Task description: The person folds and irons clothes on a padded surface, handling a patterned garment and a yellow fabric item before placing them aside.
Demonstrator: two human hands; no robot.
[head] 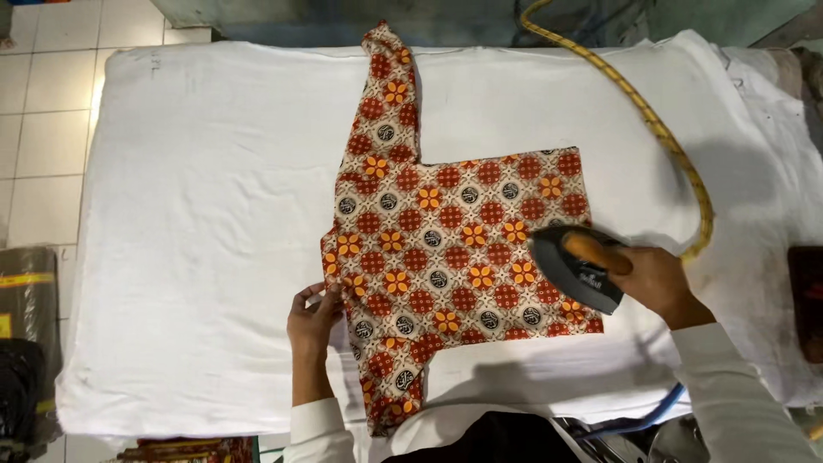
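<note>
A patterned shirt [437, 231] in red, orange and cream lies folded flat on a white padded ironing table [206, 223], one sleeve stretched toward the far edge. My right hand [656, 279] grips the orange handle of a dark grey iron [573, 266], which rests on the shirt's right lower part. My left hand [313, 317] pinches the shirt's left edge near the collar end, holding the cloth down.
A yellow braided cord [660, 129] runs from the iron across the table's right side to the far edge. A blue cord [651, 416] hangs at the near edge. A dark object [807, 300] sits at the right. Tiled floor [43, 129] and dark bundles [26, 343] lie left.
</note>
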